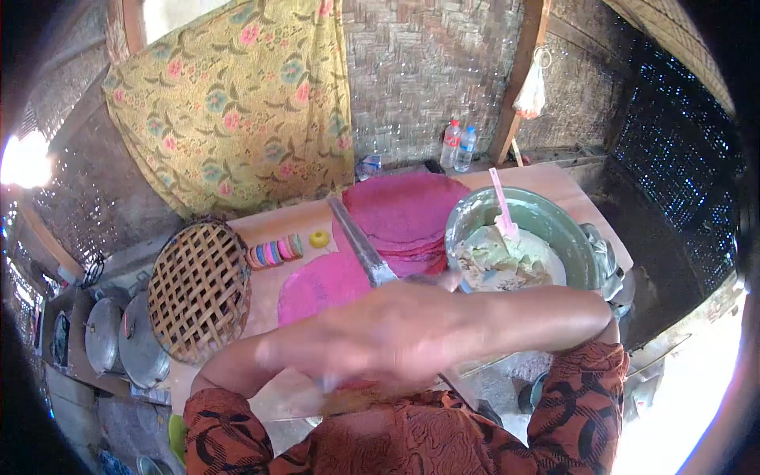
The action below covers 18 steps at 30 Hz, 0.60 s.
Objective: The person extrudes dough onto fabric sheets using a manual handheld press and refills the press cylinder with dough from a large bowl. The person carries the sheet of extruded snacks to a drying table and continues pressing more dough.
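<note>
My left hand [328,348] and my right hand [404,321] overlap in front of my chest, close to the camera. Both are smeared by motion, and their fingers cannot be made out, nor whether they hold anything. Beyond them a long flat tool [360,241] with a pale end lies across a pink round sheet [317,286]. Behind it is a stack of darker pink round sheets [408,207]. To the right, a large green basin [582,237] holds pale batter or dough [518,261], with a pink spatula [503,204] standing in it.
On the table [574,188], a woven bamboo tray [198,289] lies left of a row of colourful rings [275,251] and a small yellow object [319,239]. Two bottles [458,146] stand at the wall. Lidded metal pots [104,336] are at the far left.
</note>
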Tool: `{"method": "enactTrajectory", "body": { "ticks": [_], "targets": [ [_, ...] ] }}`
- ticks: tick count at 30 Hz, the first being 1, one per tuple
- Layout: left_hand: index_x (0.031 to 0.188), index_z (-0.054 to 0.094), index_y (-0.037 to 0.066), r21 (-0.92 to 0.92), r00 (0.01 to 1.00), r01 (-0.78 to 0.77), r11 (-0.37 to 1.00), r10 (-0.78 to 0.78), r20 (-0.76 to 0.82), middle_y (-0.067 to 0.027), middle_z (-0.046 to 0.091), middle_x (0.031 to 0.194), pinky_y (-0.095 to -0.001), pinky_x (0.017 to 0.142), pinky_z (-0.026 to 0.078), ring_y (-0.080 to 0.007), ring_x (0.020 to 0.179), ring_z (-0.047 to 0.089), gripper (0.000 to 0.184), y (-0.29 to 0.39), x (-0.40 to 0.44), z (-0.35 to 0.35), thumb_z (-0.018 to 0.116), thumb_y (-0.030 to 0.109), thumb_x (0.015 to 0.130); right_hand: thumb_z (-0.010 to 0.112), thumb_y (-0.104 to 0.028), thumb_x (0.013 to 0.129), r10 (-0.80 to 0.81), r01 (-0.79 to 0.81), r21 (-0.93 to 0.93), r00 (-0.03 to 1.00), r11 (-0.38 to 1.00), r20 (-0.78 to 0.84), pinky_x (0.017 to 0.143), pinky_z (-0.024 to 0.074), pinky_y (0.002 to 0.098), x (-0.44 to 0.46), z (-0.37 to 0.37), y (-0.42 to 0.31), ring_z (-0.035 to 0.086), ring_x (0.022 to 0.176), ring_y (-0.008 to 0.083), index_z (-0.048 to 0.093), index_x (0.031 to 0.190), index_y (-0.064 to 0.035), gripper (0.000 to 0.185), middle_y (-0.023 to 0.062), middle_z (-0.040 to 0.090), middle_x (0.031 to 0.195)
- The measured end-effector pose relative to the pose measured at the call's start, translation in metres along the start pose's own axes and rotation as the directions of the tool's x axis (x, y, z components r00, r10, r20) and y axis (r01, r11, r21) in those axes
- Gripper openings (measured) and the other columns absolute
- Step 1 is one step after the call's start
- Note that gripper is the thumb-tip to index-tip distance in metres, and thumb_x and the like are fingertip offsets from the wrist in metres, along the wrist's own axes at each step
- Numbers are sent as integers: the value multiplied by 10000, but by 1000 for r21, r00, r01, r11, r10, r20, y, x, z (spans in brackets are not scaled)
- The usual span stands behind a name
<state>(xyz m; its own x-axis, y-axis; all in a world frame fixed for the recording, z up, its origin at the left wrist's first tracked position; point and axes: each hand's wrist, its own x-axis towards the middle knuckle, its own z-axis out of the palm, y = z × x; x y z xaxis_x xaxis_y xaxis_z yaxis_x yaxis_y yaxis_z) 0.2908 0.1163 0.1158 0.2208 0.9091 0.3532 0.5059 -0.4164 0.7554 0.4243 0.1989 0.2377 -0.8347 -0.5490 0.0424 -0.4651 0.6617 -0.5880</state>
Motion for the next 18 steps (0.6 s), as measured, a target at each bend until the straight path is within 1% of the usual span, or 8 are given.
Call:
{"method": "enactTrajectory", "body": {
  "ticks": [3, 6, 8, 10, 11, 13, 15, 18],
  "targets": [
    [1139, 567, 120, 119, 995, 52, 992, -62, 83, -71, 610, 1054, -375, 761, 484, -206, 864, 606, 353, -26, -2, 4, 667, 214, 814, 629, -32, 839, 259, -192, 190, 853, 963, -453, 768, 507, 375, -18, -19, 6, 620, 889, 252, 339, 1281, -99, 533, 156, 574, 853],
    [1089, 569, 113, 874, 995, 98, 476, -63, -77, -63, 614, 901, -341, 615, 488, -146, 735, 593, 310, -55, -13, 13, 673, 180, 805, 565, -29, 882, -74, -169, -203, 567, 965, -821, 695, 486, 294, -54, -38, 44, 571, 868, 150, 383, 1224, -68, 389, 118, 479, 1084],
    [1076, 550, 115, 924, 999, -26, 381, -18, 36, -29, 587, 880, -334, 542, 469, -94, 713, 573, 222, -44, -31, -21, 596, 185, 871, 528, -75, 914, -200, -210, -270, 303, 940, -932, 598, 455, 264, -93, -60, 48, 513, 752, 108, 410, 1167, -65, 280, 73, 431, 1030],
    [1170, 517, 119, -70, 796, 455, 888, -440, -415, -69, 595, 1061, -341, 575, 486, -130, 797, 589, 247, -46, -34, -26, 472, 180, 935, 499, -159, 946, 95, 98, 82, -136, 992, -986, 472, 408, 268, -129, -77, 26, 436, 549, 94, 434, 1092, -84, 176, 14, 411, 758],
    [1170, 517, 119, -79, 812, 447, 891, -441, -383, -69, 595, 1061, -341, 575, 486, -130, 797, 589, 247, -50, -22, -19, 472, 180, 935, 484, -201, 963, 188, 272, 103, -307, 957, -933, 408, 385, 271, -140, -83, 32, 398, 448, 87, 446, 1055, -93, 147, -16, 402, 622],
    [1246, 489, 84, -568, 753, -276, 776, -193, -629, -138, 533, 1243, -369, 753, 512, -212, 988, 584, 330, -54, 10, 0, 393, 201, 954, 464, -240, 974, 279, 450, 30, -499, 893, -821, 498, 451, 295, -147, -81, 69, 458, 492, 133, 429, 1040, -121, 141, 8, 399, 647],
    [1285, 446, 34, -491, 597, -508, 708, -121, -793, -191, 505, 1268, -431, 923, 440, -282, 1123, 523, 380, -19, 41, 1, 404, 183, 938, 480, -281, 968, 477, 624, 131, -429, 771, -767, 653, 493, 363, -121, -67, 91, 533, 636, 196, 446, 1055, -106, 198, 49, 487, 728],
    [1135, 499, -12, -69, 320, -783, 618, 306, -896, -155, 559, 1076, -458, 975, 388, -299, 1062, 532, 288, 29, 65, -38, 461, 160, 908, 533, -437, 919, 696, 516, 630, 86, 581, -713, 900, 440, 457, -130, -30, 88, 571, 971, 285, 484, 1162, -75, 439, 132, 602, 972]
  ]
}}
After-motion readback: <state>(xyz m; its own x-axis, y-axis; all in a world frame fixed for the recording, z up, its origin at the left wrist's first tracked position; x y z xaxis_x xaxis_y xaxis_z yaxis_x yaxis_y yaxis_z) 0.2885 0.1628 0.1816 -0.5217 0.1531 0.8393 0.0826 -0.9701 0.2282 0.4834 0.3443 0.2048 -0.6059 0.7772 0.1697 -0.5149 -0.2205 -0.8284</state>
